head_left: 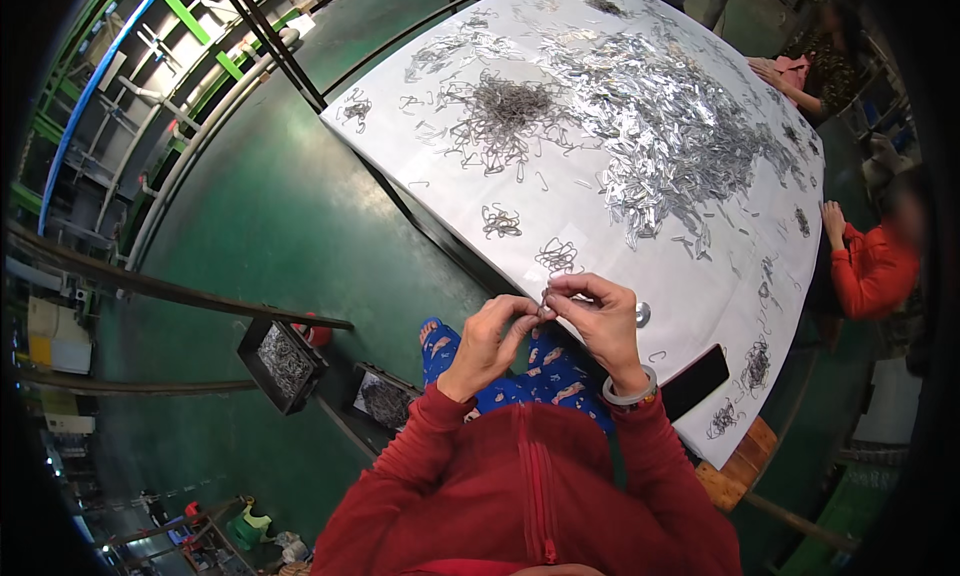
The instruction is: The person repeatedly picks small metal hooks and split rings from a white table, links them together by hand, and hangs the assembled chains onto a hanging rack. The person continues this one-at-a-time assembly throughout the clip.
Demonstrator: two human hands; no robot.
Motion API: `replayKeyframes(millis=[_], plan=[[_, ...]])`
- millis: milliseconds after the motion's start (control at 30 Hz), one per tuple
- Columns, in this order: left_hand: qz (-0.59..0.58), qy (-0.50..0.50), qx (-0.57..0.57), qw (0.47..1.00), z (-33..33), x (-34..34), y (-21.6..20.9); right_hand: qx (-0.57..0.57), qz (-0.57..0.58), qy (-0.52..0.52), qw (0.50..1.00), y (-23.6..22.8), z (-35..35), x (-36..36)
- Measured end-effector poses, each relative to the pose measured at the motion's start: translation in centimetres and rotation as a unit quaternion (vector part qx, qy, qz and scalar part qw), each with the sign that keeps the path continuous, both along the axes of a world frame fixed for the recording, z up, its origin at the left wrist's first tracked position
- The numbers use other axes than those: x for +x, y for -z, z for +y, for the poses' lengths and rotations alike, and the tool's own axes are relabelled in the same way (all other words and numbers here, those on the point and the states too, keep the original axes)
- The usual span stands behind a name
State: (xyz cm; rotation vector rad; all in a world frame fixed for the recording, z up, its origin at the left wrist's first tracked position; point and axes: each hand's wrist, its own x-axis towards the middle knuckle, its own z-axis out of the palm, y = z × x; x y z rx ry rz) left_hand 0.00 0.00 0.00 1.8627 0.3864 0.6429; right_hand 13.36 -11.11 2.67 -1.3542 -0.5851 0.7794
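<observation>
My left hand [492,342] and my right hand [604,322] meet over the near edge of the white-topped table [590,211]. Both are closed in a pinch on one small metal piece [544,304]. Fingers cover most of it, so its exact kind is hidden. Just beyond my fingertips lies a small heap of bent wire hooks [557,257], with another hook heap [501,222] to its left. Farther off spreads a big pile of shiny flat metal strips [650,136]. A larger, darker pile of wire hooks [513,109] sits to the left of the strips.
A black phone [697,383] and a round metal disc [642,314] are by my right forearm. More hook heaps [757,368] line the right edge. Two black bins [283,366] of metal parts stand low at left. A person in red [875,266] and others sit around the table.
</observation>
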Motion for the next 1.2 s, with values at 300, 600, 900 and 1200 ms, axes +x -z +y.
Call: replayKeyframes(millis=[300,600,900,1200], plan=[[0.027,-0.001,0.076,0.997,1.4,0.2,1.2,0.009,0.096,-0.033,0.995,0.6,1.2,1.1],[-0.032,-0.085,-0.066,0.994,3.9,0.8,2.7,0.112,0.107,0.017,0.988,2.3,2.5,-0.2],[0.169,-0.093,0.402,0.895,20.0,14.4,8.6,0.109,0.176,-0.02,0.978,2.0,1.3,0.0],[0.271,-0.041,0.402,0.874,21.6,16.7,8.3,0.105,0.171,-0.036,0.979,1.4,-1.8,-4.0]])
